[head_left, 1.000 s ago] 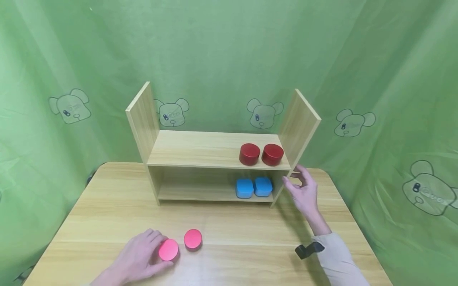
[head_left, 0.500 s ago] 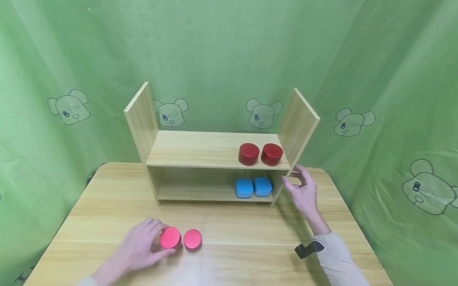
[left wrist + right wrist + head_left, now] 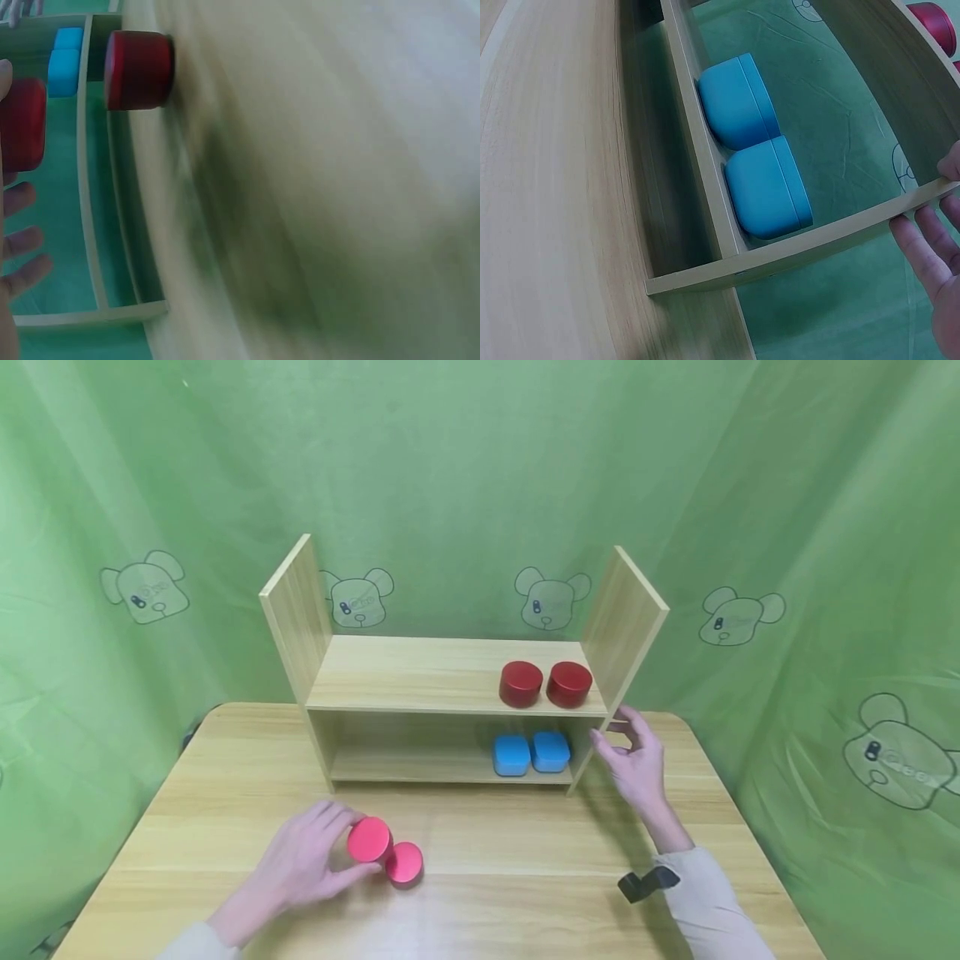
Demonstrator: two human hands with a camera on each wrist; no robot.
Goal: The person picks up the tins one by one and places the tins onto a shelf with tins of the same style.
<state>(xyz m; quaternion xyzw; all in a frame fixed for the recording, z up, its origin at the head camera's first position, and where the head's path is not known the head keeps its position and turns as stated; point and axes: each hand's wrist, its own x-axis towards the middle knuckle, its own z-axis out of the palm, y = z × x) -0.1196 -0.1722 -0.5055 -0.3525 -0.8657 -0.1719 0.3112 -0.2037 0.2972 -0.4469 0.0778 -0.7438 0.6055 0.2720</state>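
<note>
Between thumb and fingers, my left hand (image 3: 303, 860) holds a round pinkish-red tin (image 3: 370, 840). In the left wrist view that held tin (image 3: 21, 124) is raised off the table. A matching tin (image 3: 405, 864) stands on the tabletop just to its right, partly overlapped by it in the head view. My right hand (image 3: 637, 764) grips the right side panel of a wooden two-tier shelf (image 3: 450, 706). The right wrist view has the thumb on the panel's inner side and the fingers (image 3: 922, 259) along its outer side.
Two dark red round tins (image 3: 521, 684) sit at the right of the upper board. Below them, two blue rounded-square tins (image 3: 512, 756) stand side by side on the lower board. A green curtain (image 3: 465, 485) hangs behind and around the wooden table (image 3: 510, 910).
My left hand has moved forward and to the right, lifting the pinkish-red tin up beside the other one. The right hand stays at the shelf's side panel.
</note>
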